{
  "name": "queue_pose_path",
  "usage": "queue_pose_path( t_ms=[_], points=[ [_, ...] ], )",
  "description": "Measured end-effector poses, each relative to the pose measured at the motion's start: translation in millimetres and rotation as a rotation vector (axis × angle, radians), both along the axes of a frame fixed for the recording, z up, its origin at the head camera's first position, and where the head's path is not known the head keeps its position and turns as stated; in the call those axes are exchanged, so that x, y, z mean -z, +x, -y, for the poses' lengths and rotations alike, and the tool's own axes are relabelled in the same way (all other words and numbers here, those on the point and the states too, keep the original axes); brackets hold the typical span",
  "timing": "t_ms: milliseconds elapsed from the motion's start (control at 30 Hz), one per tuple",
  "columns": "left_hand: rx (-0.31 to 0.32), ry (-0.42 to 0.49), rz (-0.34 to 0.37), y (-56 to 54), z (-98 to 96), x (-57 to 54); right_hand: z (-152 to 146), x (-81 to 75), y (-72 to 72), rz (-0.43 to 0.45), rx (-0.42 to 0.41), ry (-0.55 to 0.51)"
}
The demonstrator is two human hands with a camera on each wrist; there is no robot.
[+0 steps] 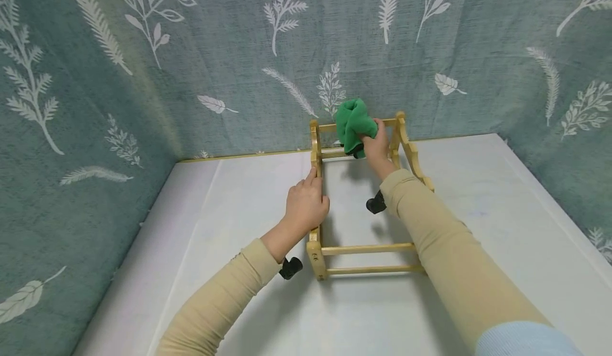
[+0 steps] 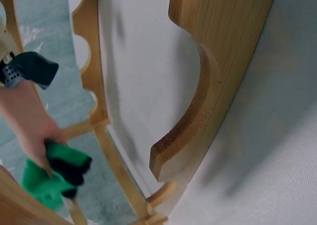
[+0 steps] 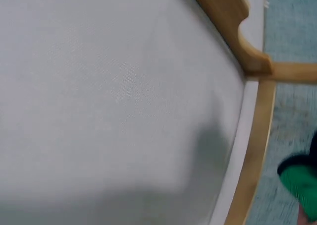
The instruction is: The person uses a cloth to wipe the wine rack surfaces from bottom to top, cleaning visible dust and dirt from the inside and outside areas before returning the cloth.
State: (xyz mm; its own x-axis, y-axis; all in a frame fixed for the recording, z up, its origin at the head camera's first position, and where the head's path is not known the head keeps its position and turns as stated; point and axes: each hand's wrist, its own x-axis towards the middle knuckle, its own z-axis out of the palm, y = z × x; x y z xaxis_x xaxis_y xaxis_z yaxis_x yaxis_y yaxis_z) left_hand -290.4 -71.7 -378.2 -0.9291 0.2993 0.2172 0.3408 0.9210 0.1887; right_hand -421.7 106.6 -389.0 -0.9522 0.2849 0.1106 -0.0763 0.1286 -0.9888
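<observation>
A light wooden rack (image 1: pixel 368 249) with scalloped sides and crossbars stands on the white surface. My left hand (image 1: pixel 306 202) holds its left side, one finger lying forward along the wood. At the far end, my right hand (image 1: pixel 377 146) grips a bunched green cloth (image 1: pixel 353 122) with black parts, over the far upper crossbar. Contact between cloth and bar is hidden. In the left wrist view, the cloth (image 2: pixel 39 185) hangs from the right hand (image 2: pixel 29 121) beyond the scalloped side panel (image 2: pixel 223 51). The right wrist view catches only part of the cloth (image 3: pixel 299 183) at its right edge.
Green-grey fabric with white leaf prints (image 1: pixel 239 53) rises behind the rack and along both sides. The white tabletop (image 1: pixel 229 212) extends around the rack. Black wrist-worn devices (image 1: pixel 290 268) show beside both forearms.
</observation>
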Motion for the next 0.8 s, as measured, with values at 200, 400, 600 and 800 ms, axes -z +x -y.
queue_pose_path(
  t_ms=[200, 400, 600, 800],
  points=[
    [-0.008, 0.004, 0.026, -0.2, 1.9, -0.8, -12.3, -1.3, 2.6, 0.041, 0.241, -0.117],
    [-0.008, 0.011, 0.038, 0.3, 1.3, -0.7, -7.8, -0.7, 5.1, 0.026, 0.144, -0.07],
    [-0.017, 0.013, 0.032, 0.1, 1.5, 0.0, 22.9, -3.6, 8.3, -0.034, -0.139, 0.16],
    [-0.019, 0.01, 0.028, -0.1, 0.0, 0.1, 37.1, -2.5, 9.2, 0.027, -0.169, 0.226]
  ],
)
